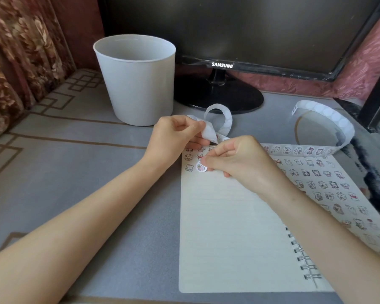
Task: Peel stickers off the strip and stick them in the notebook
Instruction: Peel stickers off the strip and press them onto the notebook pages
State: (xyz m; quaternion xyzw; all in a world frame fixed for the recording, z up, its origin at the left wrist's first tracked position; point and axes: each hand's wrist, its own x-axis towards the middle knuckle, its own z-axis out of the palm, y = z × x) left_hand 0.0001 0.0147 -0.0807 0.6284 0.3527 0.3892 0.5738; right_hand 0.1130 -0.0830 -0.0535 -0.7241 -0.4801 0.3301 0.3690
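Note:
An open spiral notebook (228, 233) lies on the desk, its left page lined and mostly bare, its right page covered with small cartoon stickers. A few stickers sit at the top left corner of the left page. A long white sticker strip (298, 149) curls across the top of the notebook and loops off to the right. My left hand (176, 137) pinches the strip's peeled end just above the notebook. My right hand (235, 156) pinches a round sticker (201, 166) at its fingertips, low over the left page beside the stuck ones.
A white plastic bin (136, 80) stands behind my left hand. A black Samsung monitor (239, 40) on a round base sits at the back. A patterned cloth covers the desk's left side, with a curtain beyond it.

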